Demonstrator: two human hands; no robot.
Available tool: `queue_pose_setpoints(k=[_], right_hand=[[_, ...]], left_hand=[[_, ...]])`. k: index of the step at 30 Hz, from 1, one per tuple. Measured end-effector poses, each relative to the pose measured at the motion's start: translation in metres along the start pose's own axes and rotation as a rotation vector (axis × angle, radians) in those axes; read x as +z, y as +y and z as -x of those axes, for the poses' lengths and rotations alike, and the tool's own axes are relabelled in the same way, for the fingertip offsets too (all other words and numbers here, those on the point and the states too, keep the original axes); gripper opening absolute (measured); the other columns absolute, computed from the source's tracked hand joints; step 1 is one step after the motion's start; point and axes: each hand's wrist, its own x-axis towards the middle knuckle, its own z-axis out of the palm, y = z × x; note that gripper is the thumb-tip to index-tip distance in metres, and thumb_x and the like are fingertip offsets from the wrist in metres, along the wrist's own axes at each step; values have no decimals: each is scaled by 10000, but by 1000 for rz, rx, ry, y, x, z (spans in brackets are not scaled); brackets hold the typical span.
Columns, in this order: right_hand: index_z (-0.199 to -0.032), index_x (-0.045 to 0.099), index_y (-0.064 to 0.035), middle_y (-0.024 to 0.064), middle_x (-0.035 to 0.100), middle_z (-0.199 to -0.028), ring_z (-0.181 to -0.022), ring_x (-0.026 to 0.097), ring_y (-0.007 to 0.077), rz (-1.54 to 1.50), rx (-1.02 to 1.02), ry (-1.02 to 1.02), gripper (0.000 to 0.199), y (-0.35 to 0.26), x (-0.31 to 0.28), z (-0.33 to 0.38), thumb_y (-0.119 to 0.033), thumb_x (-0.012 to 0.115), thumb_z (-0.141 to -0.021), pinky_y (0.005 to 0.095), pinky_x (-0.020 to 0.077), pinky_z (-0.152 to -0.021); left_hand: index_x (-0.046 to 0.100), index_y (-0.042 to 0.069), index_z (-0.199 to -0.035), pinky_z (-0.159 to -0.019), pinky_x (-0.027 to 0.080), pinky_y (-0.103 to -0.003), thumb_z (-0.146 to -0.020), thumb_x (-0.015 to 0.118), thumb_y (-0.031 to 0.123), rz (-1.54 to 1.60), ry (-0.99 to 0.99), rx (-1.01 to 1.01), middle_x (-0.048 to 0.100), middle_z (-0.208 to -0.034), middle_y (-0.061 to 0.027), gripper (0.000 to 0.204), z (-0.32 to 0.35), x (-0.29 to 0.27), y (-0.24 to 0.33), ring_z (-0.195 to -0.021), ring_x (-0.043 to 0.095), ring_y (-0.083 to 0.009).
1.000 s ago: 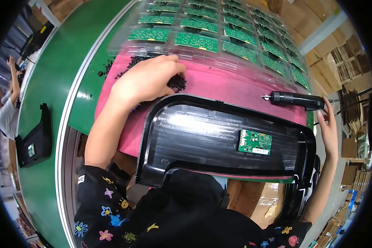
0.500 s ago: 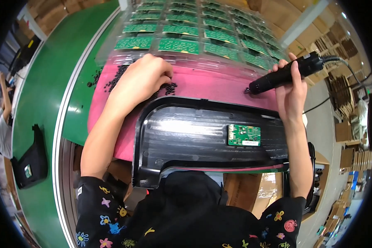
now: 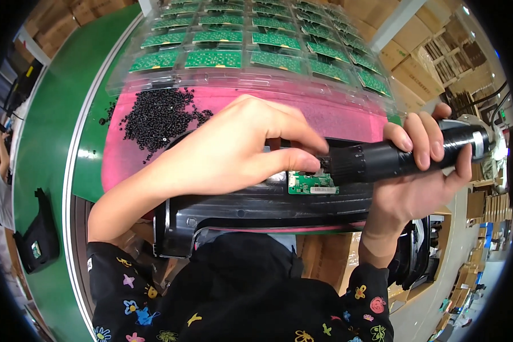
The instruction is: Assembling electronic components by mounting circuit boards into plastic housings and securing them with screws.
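In my right hand [image 3: 407, 196] is a black electric screwdriver [image 3: 376, 163], its tip pointing left and down over a small green circuit board [image 3: 310, 188]. My left hand [image 3: 253, 139] reaches across from the left. Its thumb and fingertips come together at the screwdriver's tip, and whatever they pinch is too small and covered to make out. The board lies inside a long black plastic housing [image 3: 239, 214], partly covered by my hands. Beyond my left forearm, a pile of small black screws [image 3: 157, 117] is spread on a pink mat [image 3: 347, 117].
Clear plastic trays [image 3: 256, 77] of green circuit boards stand at the mat's far side. On the green surface [image 3: 57, 137] to the left lies another black housing [image 3: 47, 228] with a board. A person's arm [image 3: 1, 148] shows at far left; cardboard boxes [image 3: 410, 74] are stacked back right.
My left hand has moved from the screw pile rightward to the board. The right hand has brought the screwdriver nearer, its tip now over the board. The whole view has shifted slightly.
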Motion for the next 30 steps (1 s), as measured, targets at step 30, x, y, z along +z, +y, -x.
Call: queue_pose_setpoints(k=[30], right_hand=[[-1154,438,-115,-20,424,-647,-490,396,91,343,-327,124,398,-7,-8,25,-450,497,-946,298,382,-537]], left_hand=[[518,102,-1278,-804,468,-395,-677,848,224,-736,838,1422,505,-1292,-131,696,50,-100,25,-1106,528,-258]])
